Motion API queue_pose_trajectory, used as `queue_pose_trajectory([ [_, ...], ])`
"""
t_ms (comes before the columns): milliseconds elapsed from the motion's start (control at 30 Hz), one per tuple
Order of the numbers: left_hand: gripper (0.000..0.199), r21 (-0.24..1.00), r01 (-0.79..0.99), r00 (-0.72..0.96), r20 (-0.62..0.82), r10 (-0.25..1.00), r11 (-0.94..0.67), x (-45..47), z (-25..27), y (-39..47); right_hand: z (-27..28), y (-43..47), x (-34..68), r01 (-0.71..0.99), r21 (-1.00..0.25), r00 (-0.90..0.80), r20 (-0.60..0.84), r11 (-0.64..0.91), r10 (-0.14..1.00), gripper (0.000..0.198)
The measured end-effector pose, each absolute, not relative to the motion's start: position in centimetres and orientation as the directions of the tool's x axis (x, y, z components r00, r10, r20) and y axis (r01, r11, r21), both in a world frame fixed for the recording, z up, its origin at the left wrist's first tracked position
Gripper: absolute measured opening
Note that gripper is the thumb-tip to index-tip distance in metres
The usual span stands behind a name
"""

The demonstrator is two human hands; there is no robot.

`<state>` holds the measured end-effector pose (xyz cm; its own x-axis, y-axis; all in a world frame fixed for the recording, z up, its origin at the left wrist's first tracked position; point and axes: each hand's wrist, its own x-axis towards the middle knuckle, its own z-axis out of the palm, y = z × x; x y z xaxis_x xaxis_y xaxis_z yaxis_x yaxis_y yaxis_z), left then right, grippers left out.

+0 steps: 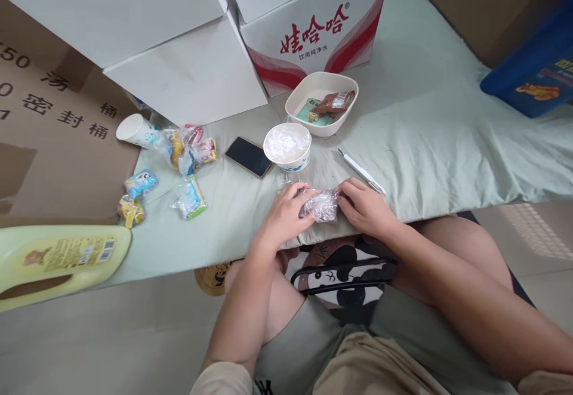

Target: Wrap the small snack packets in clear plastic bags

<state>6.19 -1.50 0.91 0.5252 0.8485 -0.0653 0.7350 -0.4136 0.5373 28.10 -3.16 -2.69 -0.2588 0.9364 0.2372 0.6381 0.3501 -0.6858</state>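
Head view: clear-plastic-wrapped grey bundle [326, 207] held at the table's near edge.
Left hand [286, 213] grasps the bundle's left side, fingers curled over it; right hand [367, 209] pinches its right end. Just beyond stands a white paper cup [293, 161] with blue print, crumpled clear film inside; a black flat smartphone [248, 156] lies to its left, a slim white pen-shaped tool [362, 171] beyond the right hand.

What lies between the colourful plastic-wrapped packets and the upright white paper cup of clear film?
A black, rectangular smartphone lies there, shown in the head view.
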Motion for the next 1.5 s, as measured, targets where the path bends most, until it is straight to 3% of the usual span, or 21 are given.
queue_pose_trajectory([
  [333, 0.045, 0.533, 0.730, 0.526, -0.037, 0.850, -0.429, 6.5, 0.7, -1.3, -2.7, -3.1, 28.1, 0.625, -0.702, -0.265, 0.223, 0.343, 0.938, 0.010],
  [467, 0.045, 0.561, 0.714, 0.505, 0.004, 0.863, -0.420, 6.1, 0.7, -1.2, -2.5, -3.0, 28.3, 0.581, -0.732, -0.187, 0.304, 0.355, 0.934, 0.007],
  [600, 0.026, 0.641, 0.650, 0.443, 0.117, 0.889, -0.408, 5.2, 0.9, -1.0, -2.4, -3.0, 28.6, 0.501, -0.798, -0.046, 0.361, 0.334, 0.931, 0.008],
  [667, 0.015, 0.697, 0.595, 0.414, 0.161, 0.896, -0.400, 4.9, 1.0, -0.9, -2.3, -3.1, 28.6, 0.436, -0.848, -0.008, 0.332, 0.302, 0.943, 0.007],
  [767, 0.013, 0.760, 0.525, 0.363, 0.209, 0.908, -0.384, 4.5, 1.2, -0.8, -2.3, -3.1, 28.6, 0.411, -0.879, 0.021, 0.276, 0.243, 0.961, 0.006],
  [1067, 0.018, 0.876, 0.462, 0.220, 0.041, 0.975, -0.141, 3.3, 1.3, -0.6, -2.1, -2.8, 28.6, 0.474, -0.864, 0.139, 0.263, 0.169, 0.955, 0.008],
  [1200, 0.022, 0.900, 0.428, 0.233, -0.019, 0.972, -0.085, 3.2, 1.0, -0.6, -2.0, -3.0, 28.9, 0.463, -0.845, 0.036, 0.319, 0.267, 0.947, 0.021],
  [1400, 0.017, 0.892, 0.441, 0.254, -0.016, 0.967, -0.101, 3.3, 0.9, -0.5, -1.8, -3.4, 29.1, 0.390, -0.807, -0.162, 0.415, 0.444, 0.895, 0.022],
  [1500, 0.019, 0.900, 0.430, 0.251, -0.044, 0.967, -0.070, 3.1, 1.1, -0.5, -1.8, -3.2, 28.9, 0.427, -0.809, -0.141, 0.382, 0.404, 0.913, 0.008],
])
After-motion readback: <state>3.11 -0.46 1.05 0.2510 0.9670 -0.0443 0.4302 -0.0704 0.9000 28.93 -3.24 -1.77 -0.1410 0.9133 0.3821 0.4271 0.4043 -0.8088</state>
